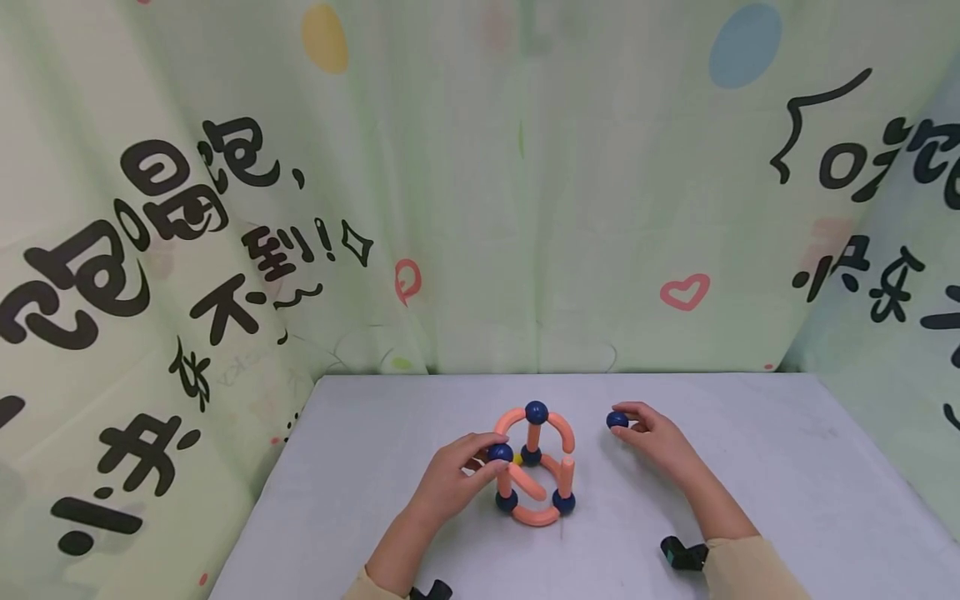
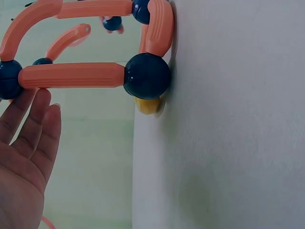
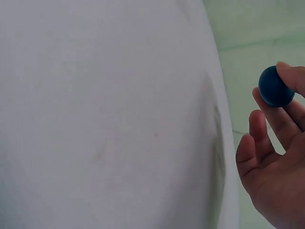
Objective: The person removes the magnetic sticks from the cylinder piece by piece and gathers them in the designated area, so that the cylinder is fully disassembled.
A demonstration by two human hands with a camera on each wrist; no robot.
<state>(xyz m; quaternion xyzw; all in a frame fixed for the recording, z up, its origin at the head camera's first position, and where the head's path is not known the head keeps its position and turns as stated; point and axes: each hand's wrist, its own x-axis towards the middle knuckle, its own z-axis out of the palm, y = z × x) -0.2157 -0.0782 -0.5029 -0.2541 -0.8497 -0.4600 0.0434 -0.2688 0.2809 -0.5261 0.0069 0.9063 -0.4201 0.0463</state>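
On the table stands a frame of orange magnetic rods joined by dark blue balls, some rods straight and some curved. My left hand pinches the blue ball at the frame's upper left corner; an upright rod runs from it to a lower ball. Off to the right of the frame, my right hand holds a loose blue ball between thumb and fingers. At the front right, an upright rod has no ball on its top end.
A small yellow piece shows behind the lower ball in the left wrist view. White cloth covers the table. A printed pale green curtain hangs behind the table. Black devices sit at both wrists.
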